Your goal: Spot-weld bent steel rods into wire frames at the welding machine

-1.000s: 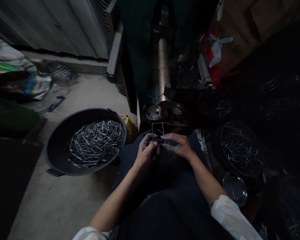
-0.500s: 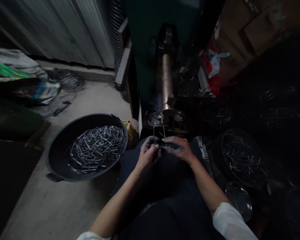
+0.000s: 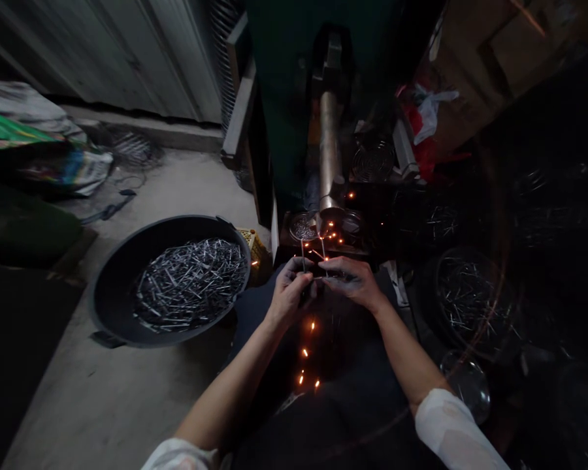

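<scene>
A small frame of thin metal rods [image 3: 303, 253] is held upright between my two hands, just below the tip of a welding machine's thick copper-coloured arm [image 3: 330, 150]. My left hand [image 3: 290, 287] pinches the frame's left side, thumb toward me. On the other side, my right hand [image 3: 351, 279] grips it with fingers stretched inward and closed on the rod. Orange sparks [image 3: 330, 235] fly around the rods and fall over the dark cloth on my lap. The lower part of the frame is hidden by my fingers. A round dish [image 3: 291, 230] of small metal bits sits by the arm's tip.
A large black basin [image 3: 108, 287] full of short metal rods stands on the floor at left, a yellow crate [image 3: 255, 251] behind it. At right, more rods [image 3: 470, 303] lie in a dark tub beside a clear round lid-like thing [image 3: 470, 386]. Sacks [image 3: 39, 150] lie far left.
Sparks now burst from the frame near the machine's tip and drop onto my lap; none showed earlier. Both hands keep their grip and stay almost in place. The view has shifted slightly.
</scene>
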A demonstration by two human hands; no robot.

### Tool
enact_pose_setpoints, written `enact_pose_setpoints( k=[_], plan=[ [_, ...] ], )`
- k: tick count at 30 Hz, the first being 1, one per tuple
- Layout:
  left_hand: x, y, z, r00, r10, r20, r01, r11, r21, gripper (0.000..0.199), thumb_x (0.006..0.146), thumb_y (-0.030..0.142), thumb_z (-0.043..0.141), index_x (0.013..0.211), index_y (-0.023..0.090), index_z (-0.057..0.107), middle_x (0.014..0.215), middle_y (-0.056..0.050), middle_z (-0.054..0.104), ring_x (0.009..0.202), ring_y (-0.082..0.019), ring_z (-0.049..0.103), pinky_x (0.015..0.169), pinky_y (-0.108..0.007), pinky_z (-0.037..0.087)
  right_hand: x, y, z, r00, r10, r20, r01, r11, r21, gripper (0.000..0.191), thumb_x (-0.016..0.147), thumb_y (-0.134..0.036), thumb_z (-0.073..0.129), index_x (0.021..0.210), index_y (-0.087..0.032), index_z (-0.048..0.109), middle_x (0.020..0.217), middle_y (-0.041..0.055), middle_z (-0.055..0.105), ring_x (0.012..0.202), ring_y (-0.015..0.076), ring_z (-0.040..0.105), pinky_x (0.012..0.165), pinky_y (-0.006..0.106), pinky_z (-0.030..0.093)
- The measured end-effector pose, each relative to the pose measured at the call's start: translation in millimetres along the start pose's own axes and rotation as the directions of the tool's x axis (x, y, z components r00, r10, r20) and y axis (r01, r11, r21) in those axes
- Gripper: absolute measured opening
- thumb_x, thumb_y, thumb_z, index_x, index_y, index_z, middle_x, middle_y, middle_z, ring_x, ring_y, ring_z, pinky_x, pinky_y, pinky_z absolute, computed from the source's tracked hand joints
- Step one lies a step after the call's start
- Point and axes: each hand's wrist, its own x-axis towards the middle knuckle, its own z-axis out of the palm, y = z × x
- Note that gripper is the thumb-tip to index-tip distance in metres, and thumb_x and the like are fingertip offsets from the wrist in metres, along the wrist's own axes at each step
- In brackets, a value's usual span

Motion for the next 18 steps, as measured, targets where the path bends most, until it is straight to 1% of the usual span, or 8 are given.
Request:
enact_pose_setpoints(
  k=[1,3,6,8,11,13,18],
  plan=[
    [-0.6,1.2,0.8,1.0,-0.001,-0.003,0.001,1.0,0.017,0.026,0.079,0.03,0.067,0.1,0.021,0.055,0.051,0.008,0.054,0.036,-0.007,0.041,0.037,-0.014,0.031,-0.4,0.5,1.1,1.0,0.022,-0.009,-0.021,1.0,0.007,0.031,0.088,-0.029,0.074,0.119,-0.027,0.071,0.113,0.0043,0.074,0.103,0.0194,0.071,0.093,0.032,0.056],
    [0.3,5.4,2.5,1.0,-0.007,-0.022,0.008,0.999,0.049,0.025,0.079,0.031,0.067,0.098,0.021,0.054,0.051,0.008,0.054,0.036,-0.007,0.041,0.036,-0.014,0.03,0.5,2.9,3.0,0.995,0.07,-0.073,-0.069,0.998,0.011,0.029,0.087,-0.032,0.076,0.115,-0.026,0.071,0.105,0.0035,0.075,0.095,0.0187,0.071,0.088,0.031,0.056],
    [11.4,15.1,4.0,0.999,-0.007,-0.043,0.01,0.998,0.061,0.026,0.076,0.029,0.068,0.096,0.022,0.054,0.056,0.008,0.056,0.039,-0.006,0.044,0.039,-0.013,0.033,9.1,10.0,3.3,0.976,0.11,-0.191,-0.116,0.993,-0.022,0.021,0.082,-0.039,0.08,0.091,-0.021,0.073,0.085,0.0019,0.071,0.079,0.0173,0.067,0.076,0.028,0.054],
    [25.2,21.6,3.8,1.0,0.01,-0.03,-0.008,0.998,0.063,0.026,0.074,0.028,0.068,0.096,0.022,0.055,0.058,0.008,0.055,0.041,-0.005,0.045,0.04,-0.013,0.032,18.7,15.9,1.2,0.97,0.129,-0.207,-0.133,0.991,-0.005,0.023,0.083,-0.042,0.078,0.082,-0.02,0.071,0.079,0.0011,0.069,0.076,0.0167,0.065,0.073,0.028,0.052],
    [47.6,28.5,2.5,0.999,0.037,-0.007,-0.036,0.997,0.067,0.026,0.072,0.027,0.068,0.095,0.021,0.056,0.058,0.008,0.054,0.043,-0.006,0.047,0.04,-0.012,0.031,33.3,23.6,-3.0,0.963,0.179,-0.201,-0.168,0.983,0.069,0.025,0.087,-0.044,0.072,0.086,-0.018,0.071,0.081,0.0011,0.071,0.077,0.0168,0.066,0.074,0.028,0.051],
    [58.8,30.9,1.9,0.998,0.055,-0.001,-0.055,0.996,0.068,0.026,0.072,0.027,0.067,0.095,0.021,0.056,0.058,0.008,0.054,0.042,-0.006,0.045,0.039,-0.013,0.03,40.5,26.6,-5.0,0.954,0.213,-0.212,-0.198,0.976,0.091,0.026,0.088,-0.044,0.069,0.088,-0.017,0.072,0.082,0.0017,0.072,0.078,0.0171,0.066,0.074,0.028,0.051],
    [72.7,32.2,1.5,0.997,0.074,-0.006,-0.074,0.996,0.041,0.027,0.07,0.026,0.069,0.094,0.021,0.056,0.061,0.007,0.057,0.045,-0.006,0.048,0.04,-0.013,0.03,50.1,27.9,-5.6,0.931,0.258,-0.258,-0.242,0.966,0.09,0.025,0.088,-0.042,0.068,0.091,-0.018,0.075,0.085,0.0026,0.074,0.081,0.0184,0.068,0.076,0.029,0.051]
  ],
)
